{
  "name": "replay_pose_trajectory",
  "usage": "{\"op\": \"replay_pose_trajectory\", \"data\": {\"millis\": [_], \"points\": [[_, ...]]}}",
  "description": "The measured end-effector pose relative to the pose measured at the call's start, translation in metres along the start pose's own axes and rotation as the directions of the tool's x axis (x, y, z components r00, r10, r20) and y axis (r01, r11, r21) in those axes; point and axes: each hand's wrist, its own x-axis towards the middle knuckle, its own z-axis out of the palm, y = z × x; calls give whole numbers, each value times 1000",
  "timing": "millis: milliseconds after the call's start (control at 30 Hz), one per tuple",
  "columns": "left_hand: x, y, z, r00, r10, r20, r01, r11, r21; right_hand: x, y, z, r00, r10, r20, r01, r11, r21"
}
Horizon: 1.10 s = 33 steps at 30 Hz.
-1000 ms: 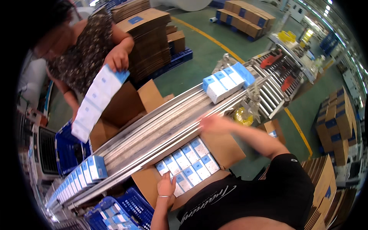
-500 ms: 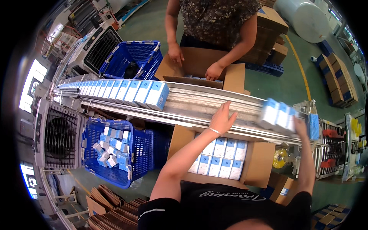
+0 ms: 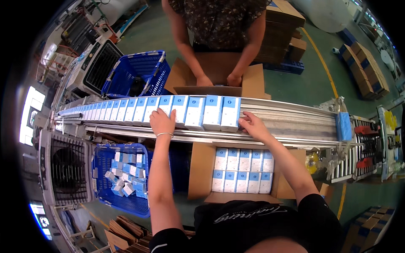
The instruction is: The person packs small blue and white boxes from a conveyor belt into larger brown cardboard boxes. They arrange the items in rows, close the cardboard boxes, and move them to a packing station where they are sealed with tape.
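On the conveyor a long row of small blue-and-white boxes (image 3: 194,113) stands side by side. My left hand (image 3: 163,123) rests against the near side of the row, its thumb and fingers apart at the box fronts. At the row's right end, my right hand (image 3: 254,127) has its bent fingertips against the side of the last box (image 3: 230,114), with thumb and forefinger apart. Several boxes stand between my two hands. Below the conveyor, nearest me, an open carton (image 3: 202,170) holds two rows of the same boxes.
Across the conveyor (image 3: 291,120), a co-worker has both hands inside another open carton (image 3: 252,80). A blue basket (image 3: 158,78) stands at the far left; a nearer blue basket (image 3: 101,168) holds jumbled boxes. A blue block (image 3: 344,126) sits at the conveyor's right end.
My right hand has come left from the conveyor's right end, and the boxes beside it now join the row. My left hand has moved left onto the row. The co-worker's hands are deeper in the carton.
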Motion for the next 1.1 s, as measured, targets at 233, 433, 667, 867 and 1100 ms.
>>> {"op": "replay_pose_trajectory", "data": {"millis": [233, 433, 667, 867, 1100], "points": [[18, 52, 4, 907, 9, 422, 131, 944, -302, -16, 11, -61, 953, -4, -304, -94, 947, -308], [-30, 127, -2, 929, 143, 340, 40, 877, -479, -3, 11, -88, 958, 7, -285, -40, 993, -108], [-129, 110, -93, 953, 286, -102, -262, 605, -752, -139, -30, -117, 836, -226, -500, 212, 974, -85], [-241, 28, -17, 634, 520, 572, -114, 795, -596, -257, 85, -65, 959, -127, -252, 58, 963, -264], [-210, 77, 63, 498, 768, 404, -543, 639, -545, -224, 90, -68, 910, 383, 155, -154, 662, -733]]}}
